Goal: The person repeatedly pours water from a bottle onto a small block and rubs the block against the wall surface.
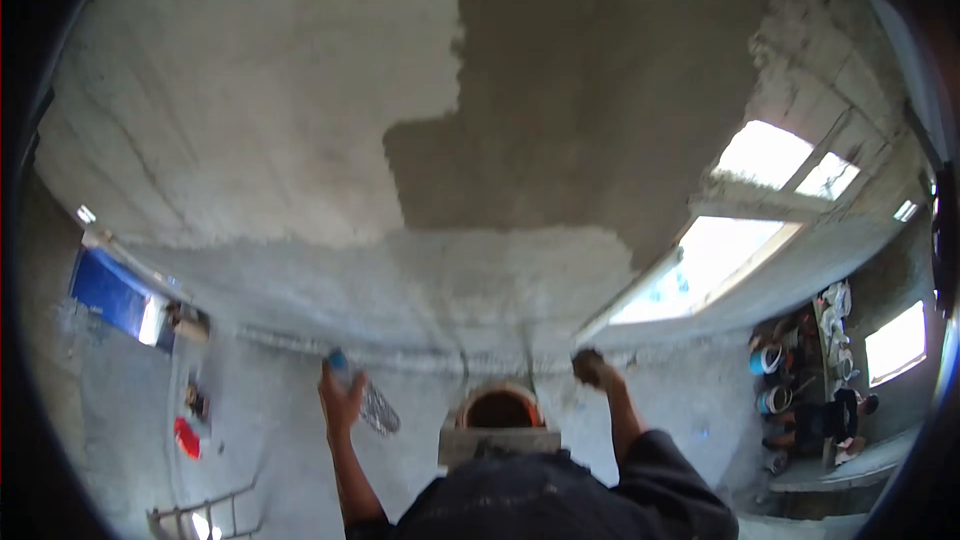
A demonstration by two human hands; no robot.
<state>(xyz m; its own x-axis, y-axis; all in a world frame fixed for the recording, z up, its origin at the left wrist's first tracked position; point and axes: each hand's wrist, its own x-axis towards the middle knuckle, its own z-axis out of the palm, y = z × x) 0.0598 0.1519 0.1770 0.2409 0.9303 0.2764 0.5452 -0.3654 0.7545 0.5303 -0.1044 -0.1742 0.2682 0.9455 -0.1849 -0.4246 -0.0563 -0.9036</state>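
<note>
My left hand (343, 396) is wrapped round a clear plastic bottle (378, 410) with a blue top, held out over the floor. On the other side, my right hand (597, 371) is closed, with something dark at its fingers that I cannot make out. Between the two hands, close to my body, stands a round container (500, 392) with an orange inside on a pale block-like support (456, 447). In front rises a wall (270, 90) with a darker, damp-looking plaster patch (600, 90).
Bright window openings (715, 260) break the wall at right. Another person (835, 418) is at far right near several buckets (768, 360). At left are a blue panel (108, 290), a red object (187, 437) and a ladder-like frame (215, 520).
</note>
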